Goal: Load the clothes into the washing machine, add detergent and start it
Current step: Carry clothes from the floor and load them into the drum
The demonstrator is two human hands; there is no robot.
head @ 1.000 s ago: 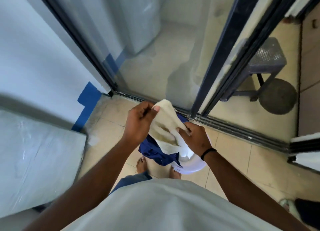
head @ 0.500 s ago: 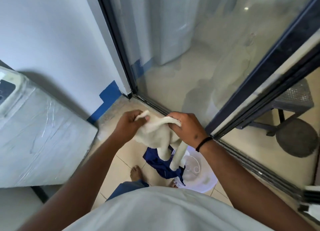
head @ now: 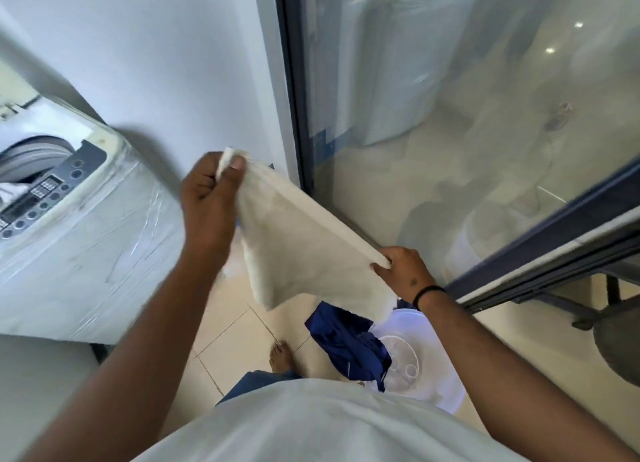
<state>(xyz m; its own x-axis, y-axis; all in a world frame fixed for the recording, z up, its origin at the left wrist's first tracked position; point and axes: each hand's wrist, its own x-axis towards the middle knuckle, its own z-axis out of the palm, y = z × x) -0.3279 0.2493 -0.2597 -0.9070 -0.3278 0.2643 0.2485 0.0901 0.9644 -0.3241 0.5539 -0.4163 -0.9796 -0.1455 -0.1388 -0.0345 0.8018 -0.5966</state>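
A cream cloth hangs spread between my hands at chest height. My left hand pinches its upper left corner between thumb and fingers. Lower down, my right hand grips the other corner. The white top-loading washing machine stands at the left, wrapped in plastic film, its lid open and the drum rim and control panel showing. On the floor below my right arm sits a white plastic basket with a dark blue garment draped over its left rim.
A white wall rises behind the machine. A dark-framed glass sliding door runs from top centre to the right edge. Beyond its frame, a dark stool stands at the far right. My bare foot is on the beige tiles beside the basket.
My hands have lifted the cream cloth out of the basket and pulled it open, the left hand rising toward the machine. The view has swung left, bringing the washer's open top into sight.
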